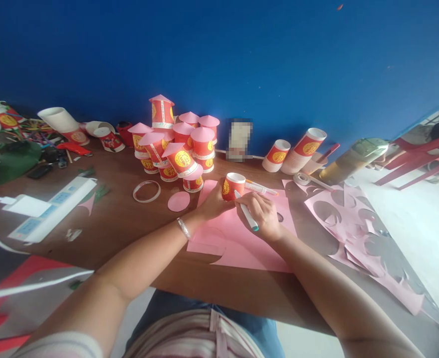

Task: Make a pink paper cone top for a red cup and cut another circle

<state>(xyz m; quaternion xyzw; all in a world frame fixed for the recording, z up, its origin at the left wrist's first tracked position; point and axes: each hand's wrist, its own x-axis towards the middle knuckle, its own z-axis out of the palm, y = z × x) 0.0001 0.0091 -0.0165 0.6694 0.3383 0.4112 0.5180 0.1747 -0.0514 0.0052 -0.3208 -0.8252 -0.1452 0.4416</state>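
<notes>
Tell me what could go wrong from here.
The pen in the right hand might slip on the cup's curved side and leave a stray mark. It could also mark the pink paper underneath. The roofed cups are piled up near the left hand, so a bump might topple some.

There is one left hand and one right hand, one held cup, one green-tipped marker, one power strip, one white ring, one loose pink disc, one bottle, two cup stacks at right and at least eight pink cones
</notes>
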